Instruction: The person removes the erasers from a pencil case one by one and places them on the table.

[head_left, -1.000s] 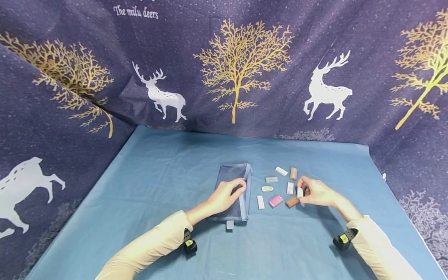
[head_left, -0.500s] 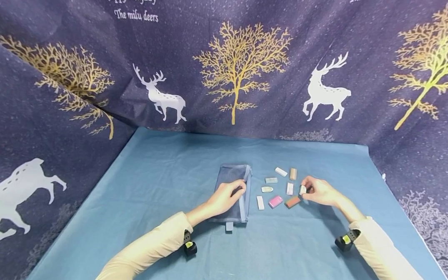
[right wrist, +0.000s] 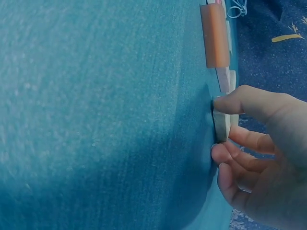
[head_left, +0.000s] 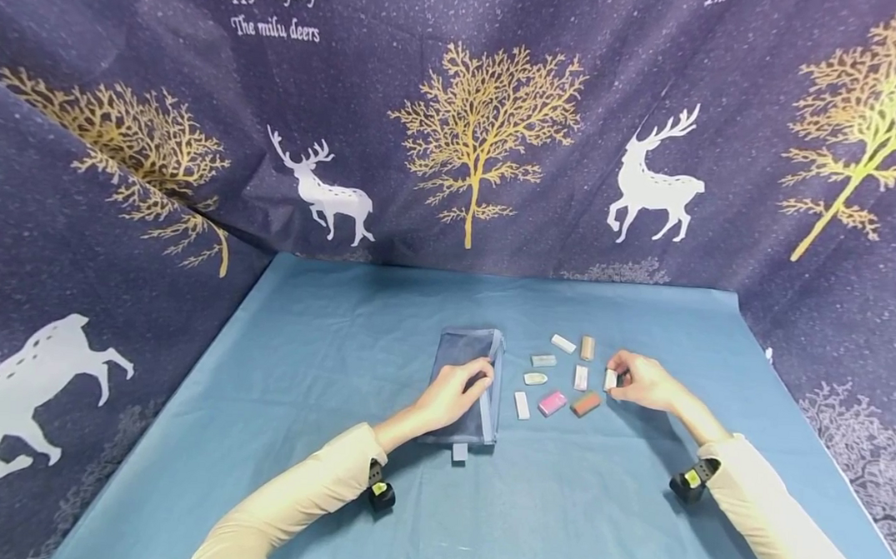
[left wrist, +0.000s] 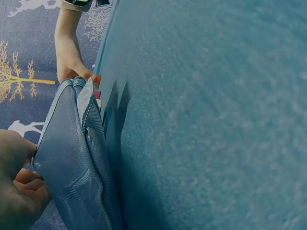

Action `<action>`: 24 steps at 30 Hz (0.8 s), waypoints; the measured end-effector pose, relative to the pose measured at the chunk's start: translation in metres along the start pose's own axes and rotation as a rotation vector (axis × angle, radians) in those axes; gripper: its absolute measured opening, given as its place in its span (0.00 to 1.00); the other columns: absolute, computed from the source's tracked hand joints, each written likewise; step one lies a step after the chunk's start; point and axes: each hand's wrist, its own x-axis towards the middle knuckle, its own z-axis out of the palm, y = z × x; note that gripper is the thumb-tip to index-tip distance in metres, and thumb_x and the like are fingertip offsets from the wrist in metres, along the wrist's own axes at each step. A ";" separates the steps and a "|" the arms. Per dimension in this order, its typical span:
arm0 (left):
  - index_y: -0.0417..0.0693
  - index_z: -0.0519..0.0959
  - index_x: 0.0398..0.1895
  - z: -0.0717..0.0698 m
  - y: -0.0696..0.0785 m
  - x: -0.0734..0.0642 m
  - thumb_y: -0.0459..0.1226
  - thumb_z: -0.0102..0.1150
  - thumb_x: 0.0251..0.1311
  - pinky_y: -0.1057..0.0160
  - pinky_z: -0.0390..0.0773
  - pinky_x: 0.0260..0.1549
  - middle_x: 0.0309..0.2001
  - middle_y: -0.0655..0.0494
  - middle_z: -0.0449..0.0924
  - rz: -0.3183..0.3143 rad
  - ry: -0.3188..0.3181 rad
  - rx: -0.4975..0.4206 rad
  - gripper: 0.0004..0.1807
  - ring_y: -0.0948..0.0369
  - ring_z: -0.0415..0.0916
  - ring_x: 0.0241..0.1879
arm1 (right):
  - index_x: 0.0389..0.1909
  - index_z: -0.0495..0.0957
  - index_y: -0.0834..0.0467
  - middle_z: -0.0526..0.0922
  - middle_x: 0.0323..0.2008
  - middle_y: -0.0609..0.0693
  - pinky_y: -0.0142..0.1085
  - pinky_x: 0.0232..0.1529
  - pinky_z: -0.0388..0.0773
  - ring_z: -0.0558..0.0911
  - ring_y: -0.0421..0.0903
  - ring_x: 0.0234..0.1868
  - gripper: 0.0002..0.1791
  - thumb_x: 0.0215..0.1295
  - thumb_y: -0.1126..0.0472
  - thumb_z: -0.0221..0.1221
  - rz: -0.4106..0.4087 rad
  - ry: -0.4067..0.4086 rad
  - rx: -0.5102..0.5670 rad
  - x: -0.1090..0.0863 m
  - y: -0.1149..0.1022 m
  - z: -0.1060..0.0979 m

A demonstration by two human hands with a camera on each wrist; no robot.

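Note:
A blue mesh zip pouch [head_left: 463, 345] lies flat on the blue cloth. My left hand [head_left: 450, 394] is over its middle; in the left wrist view, thumb and finger pinch the edge of the pouch [left wrist: 67, 153]. To the right, my right hand [head_left: 644, 384] holds a small white eraser [head_left: 610, 380] between thumb and fingertips. The right wrist view has this eraser [right wrist: 221, 127] standing close to the cloth. Just left of that hand lie an orange-brown eraser [head_left: 585, 404] and a white one with faint print [head_left: 580, 377].
More small erasers are spread between pouch and right hand: pink [head_left: 552, 403], white [head_left: 522, 405], oval cream [head_left: 535, 378], grey-green [head_left: 544, 360], another white [head_left: 563, 343] and tan [head_left: 588, 347]. A grey tab [head_left: 459, 453] sticks out at the pouch's near end. Deer-printed curtains surround the table.
My right hand has moved a little to the right with the white eraser, away from the orange-brown one, which is now fully uncovered. The left hand and pouch have stayed put.

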 end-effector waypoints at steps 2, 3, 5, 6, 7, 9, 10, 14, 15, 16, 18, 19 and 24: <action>0.45 0.74 0.42 -0.001 0.001 0.001 0.40 0.43 0.67 0.71 0.58 0.17 0.56 0.42 0.73 0.006 0.005 0.005 0.11 0.69 0.47 0.10 | 0.39 0.73 0.63 0.78 0.33 0.54 0.31 0.27 0.68 0.72 0.39 0.26 0.21 0.43 0.61 0.65 0.003 0.004 0.000 0.000 0.000 0.001; 0.46 0.74 0.42 -0.001 0.001 0.002 0.40 0.43 0.67 0.71 0.59 0.17 0.56 0.43 0.74 0.009 0.010 0.009 0.11 0.69 0.48 0.10 | 0.39 0.74 0.63 0.78 0.32 0.54 0.31 0.27 0.68 0.72 0.39 0.26 0.21 0.43 0.61 0.66 0.005 0.006 -0.002 0.000 0.000 0.001; 0.46 0.74 0.42 -0.001 0.001 0.003 0.40 0.43 0.67 0.71 0.60 0.18 0.56 0.42 0.73 0.014 0.018 0.017 0.11 0.70 0.50 0.09 | 0.39 0.74 0.62 0.79 0.32 0.54 0.31 0.27 0.68 0.72 0.38 0.25 0.21 0.42 0.61 0.66 0.003 0.006 -0.002 0.000 0.000 0.001; 0.46 0.74 0.42 -0.001 0.001 0.003 0.40 0.43 0.67 0.71 0.60 0.18 0.56 0.42 0.73 0.016 0.019 0.019 0.11 0.70 0.51 0.09 | 0.39 0.74 0.62 0.79 0.32 0.54 0.31 0.27 0.68 0.72 0.38 0.25 0.21 0.42 0.61 0.66 0.004 0.006 -0.003 0.000 0.000 0.001; 0.46 0.75 0.42 -0.001 0.001 0.003 0.40 0.43 0.67 0.71 0.60 0.19 0.56 0.42 0.73 0.017 0.022 0.020 0.11 0.70 0.53 0.09 | 0.39 0.74 0.62 0.79 0.32 0.54 0.31 0.27 0.68 0.72 0.38 0.25 0.20 0.42 0.60 0.67 0.003 0.007 -0.003 0.000 0.000 0.001; 0.46 0.75 0.43 -0.001 0.001 0.004 0.41 0.43 0.67 0.71 0.61 0.20 0.56 0.43 0.73 0.020 0.022 0.020 0.12 0.70 0.55 0.09 | 0.39 0.74 0.61 0.79 0.32 0.54 0.31 0.27 0.68 0.71 0.37 0.24 0.20 0.44 0.59 0.66 -0.005 0.006 -0.001 0.001 0.000 0.000; 0.45 0.75 0.43 -0.001 0.002 0.004 0.41 0.43 0.67 0.71 0.62 0.21 0.56 0.43 0.73 0.021 0.021 0.020 0.12 0.70 0.57 0.09 | 0.39 0.75 0.61 0.79 0.33 0.54 0.31 0.27 0.67 0.71 0.37 0.24 0.20 0.45 0.58 0.66 -0.009 0.006 -0.001 0.001 0.000 -0.001; 0.45 0.75 0.42 0.000 0.002 0.005 0.41 0.43 0.67 0.71 0.65 0.24 0.57 0.43 0.73 0.016 0.012 0.022 0.12 0.66 0.63 0.11 | 0.39 0.76 0.60 0.79 0.33 0.53 0.32 0.26 0.66 0.69 0.37 0.23 0.15 0.51 0.57 0.63 -0.020 0.026 -0.006 0.002 -0.001 -0.001; 0.45 0.76 0.42 0.000 0.002 0.005 0.41 0.43 0.67 0.70 0.66 0.26 0.57 0.43 0.73 0.012 0.015 0.026 0.12 0.64 0.70 0.15 | 0.38 0.76 0.60 0.79 0.32 0.52 0.32 0.26 0.66 0.69 0.36 0.22 0.14 0.53 0.57 0.62 -0.022 0.036 -0.009 0.002 -0.001 -0.001; 0.46 0.76 0.42 0.001 0.002 0.005 0.41 0.44 0.67 0.69 0.69 0.29 0.56 0.43 0.74 0.011 0.017 0.029 0.12 0.62 0.76 0.22 | 0.38 0.76 0.59 0.79 0.31 0.52 0.32 0.25 0.66 0.69 0.36 0.22 0.12 0.55 0.58 0.61 -0.020 0.050 -0.007 0.003 -0.001 -0.001; 0.46 0.76 0.42 0.002 0.002 0.005 0.40 0.45 0.66 0.67 0.73 0.34 0.56 0.43 0.74 0.007 0.021 0.033 0.11 0.58 0.81 0.40 | 0.35 0.76 0.59 0.78 0.27 0.50 0.32 0.25 0.65 0.68 0.36 0.21 0.07 0.58 0.59 0.57 -0.013 0.081 -0.007 0.003 0.000 -0.001; 0.46 0.77 0.42 0.002 0.002 0.006 0.40 0.46 0.66 0.64 0.74 0.38 0.56 0.43 0.74 0.007 0.023 0.033 0.11 0.57 0.78 0.49 | 0.34 0.76 0.58 0.77 0.25 0.48 0.31 0.25 0.65 0.68 0.36 0.21 0.06 0.59 0.60 0.56 -0.007 0.098 -0.007 0.004 0.000 -0.001; 0.48 0.77 0.48 0.003 0.003 0.005 0.38 0.47 0.65 0.61 0.74 0.43 0.58 0.43 0.72 -0.006 0.007 0.025 0.13 0.56 0.68 0.61 | 0.32 0.77 0.57 0.76 0.21 0.46 0.33 0.26 0.65 0.67 0.38 0.20 0.09 0.65 0.61 0.48 0.021 0.149 -0.003 0.005 0.001 -0.001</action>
